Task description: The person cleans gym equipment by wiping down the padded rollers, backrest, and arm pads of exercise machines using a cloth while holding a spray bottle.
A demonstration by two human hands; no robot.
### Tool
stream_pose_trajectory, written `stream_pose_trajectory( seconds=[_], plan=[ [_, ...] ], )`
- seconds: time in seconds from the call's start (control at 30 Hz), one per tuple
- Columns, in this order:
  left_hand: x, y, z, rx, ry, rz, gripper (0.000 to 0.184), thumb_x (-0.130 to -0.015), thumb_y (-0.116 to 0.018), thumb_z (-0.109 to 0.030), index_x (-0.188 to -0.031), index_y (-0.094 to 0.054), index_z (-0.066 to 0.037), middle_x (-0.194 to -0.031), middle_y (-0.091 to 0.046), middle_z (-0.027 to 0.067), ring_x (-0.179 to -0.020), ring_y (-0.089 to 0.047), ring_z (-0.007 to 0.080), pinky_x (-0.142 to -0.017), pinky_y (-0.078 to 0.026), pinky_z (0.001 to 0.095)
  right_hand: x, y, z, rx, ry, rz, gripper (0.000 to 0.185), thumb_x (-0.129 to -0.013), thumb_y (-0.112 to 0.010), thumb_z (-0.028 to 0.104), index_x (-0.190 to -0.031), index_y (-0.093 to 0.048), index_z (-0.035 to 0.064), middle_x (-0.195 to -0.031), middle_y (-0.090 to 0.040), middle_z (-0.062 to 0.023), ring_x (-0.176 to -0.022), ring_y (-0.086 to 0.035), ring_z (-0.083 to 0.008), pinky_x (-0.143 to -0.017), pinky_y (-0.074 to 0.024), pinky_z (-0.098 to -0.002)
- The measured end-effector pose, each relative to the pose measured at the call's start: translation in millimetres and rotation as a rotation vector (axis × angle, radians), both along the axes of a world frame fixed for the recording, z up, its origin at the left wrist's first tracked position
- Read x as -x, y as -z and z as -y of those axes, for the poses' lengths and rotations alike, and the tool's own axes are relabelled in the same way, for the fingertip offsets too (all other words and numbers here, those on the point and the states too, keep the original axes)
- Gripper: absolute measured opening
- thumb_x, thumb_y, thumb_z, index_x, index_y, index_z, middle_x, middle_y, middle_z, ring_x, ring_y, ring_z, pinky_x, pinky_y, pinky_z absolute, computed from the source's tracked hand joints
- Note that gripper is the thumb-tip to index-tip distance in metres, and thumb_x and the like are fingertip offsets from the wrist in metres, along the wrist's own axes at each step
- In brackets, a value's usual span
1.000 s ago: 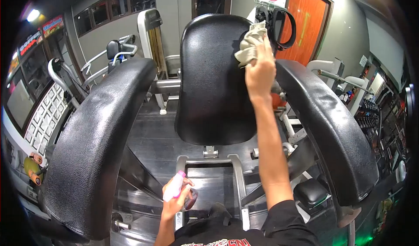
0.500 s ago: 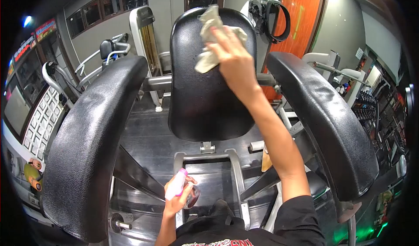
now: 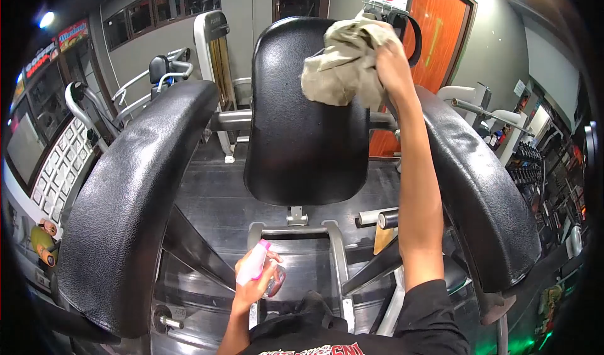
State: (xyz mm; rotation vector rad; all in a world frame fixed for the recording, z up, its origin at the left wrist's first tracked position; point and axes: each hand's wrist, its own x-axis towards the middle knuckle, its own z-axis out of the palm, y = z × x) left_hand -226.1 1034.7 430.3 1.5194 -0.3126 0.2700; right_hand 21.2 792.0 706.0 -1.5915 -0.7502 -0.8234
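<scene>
A crumpled grey-beige cloth [image 3: 343, 62] hangs from my right hand [image 3: 393, 62], whose fingers are closed on it, over the upper right part of a black padded backrest [image 3: 302, 135]. The cloth hides that corner of the pad. Low in the view, my left hand [image 3: 255, 282] is wrapped round a spray bottle with a white and pink top [image 3: 253, 262]. Its dark, see-through body shows beside the fingers.
Long black pads flank the backrest, one at left [image 3: 132, 197] and one at right [image 3: 484, 185]. A grey metal frame [image 3: 336, 248] stands below. Behind are a weight machine [image 3: 211, 53], an orange door [image 3: 434, 31] and a dumbbell rack [image 3: 528, 166].
My right hand has moved from the backrest's right side to its upper middle, then back right, with the cloth now spread wider. My left hand still holds the bottle low down.
</scene>
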Motion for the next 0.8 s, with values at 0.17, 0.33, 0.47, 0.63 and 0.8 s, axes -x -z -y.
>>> stream_pose_trajectory(
  seconds=[0.17, 0.33, 0.47, 0.63, 0.8],
  plan=[
    [1.3, 3.4, 2.9, 0.052, -0.001, -0.028, 0.020, -0.084, -0.056, 0.009, -0.103, -0.056, 0.006, -0.089, -0.066, 0.0150, -0.059, -0.063, 0.0143, -0.056, -0.050, 0.0271, -38.8, -12.3, -20.1, 0.369, 0.552, 0.121, 0.029, -0.079, -0.060, 0.015, -0.107, -0.064, 0.0074, -0.108, -0.060, -0.0156, -0.101, -0.059, -0.0296, -0.091, -0.0446, -0.0362],
    [0.0, 1.3, 3.5, 0.016, 0.002, -0.019, 0.019, -0.084, -0.056, 0.009, -0.103, -0.056, 0.006, -0.089, -0.066, 0.0151, -0.058, -0.062, 0.0143, -0.055, -0.050, 0.0266, -30.4, -4.6, -39.1, 0.215, 0.794, 0.302, 0.029, -0.080, -0.066, 0.017, -0.104, -0.055, 0.0075, -0.095, -0.061, -0.0119, -0.090, -0.063, -0.0313, -0.077, -0.0488, -0.0425],
    [-2.0, 2.5, 6.4, 0.007, 0.011, -0.047, 0.011, -0.088, -0.053, 0.004, -0.098, -0.053, 0.007, -0.088, -0.064, 0.0180, -0.059, -0.061, 0.0180, -0.053, -0.051, 0.0294, -18.9, 15.8, -40.9, 0.140, 0.579, 0.239, 0.026, -0.082, -0.065, 0.017, -0.101, -0.050, 0.0068, -0.087, -0.068, -0.0120, -0.082, -0.066, -0.0334, -0.072, -0.0495, -0.0412],
    [-7.6, 7.9, 8.0, 0.030, 0.011, -0.055, 0.017, -0.086, -0.056, 0.006, -0.103, -0.056, 0.006, -0.087, -0.066, 0.0148, -0.058, -0.062, 0.0147, -0.055, -0.050, 0.0269, -6.4, 51.1, -44.7, 0.339, 0.690, 0.484, 0.046, -0.081, -0.067, 0.027, -0.120, -0.054, 0.0055, -0.129, -0.051, -0.0196, -0.124, -0.045, -0.0362, -0.103, -0.0329, -0.0509],
    [-7.7, 5.8, 8.2, 0.028, 0.012, -0.037, 0.011, -0.088, -0.054, 0.005, -0.099, -0.052, 0.008, -0.086, -0.063, 0.0184, -0.058, -0.060, 0.0178, -0.052, -0.051, 0.0288, -30.2, 63.4, -44.1, 0.384, 0.803, 0.571, 0.048, -0.081, -0.067, 0.025, -0.123, -0.055, 0.0057, -0.128, -0.052, -0.0168, -0.124, -0.045, -0.0373, -0.106, -0.0322, -0.0513]
  ],
)
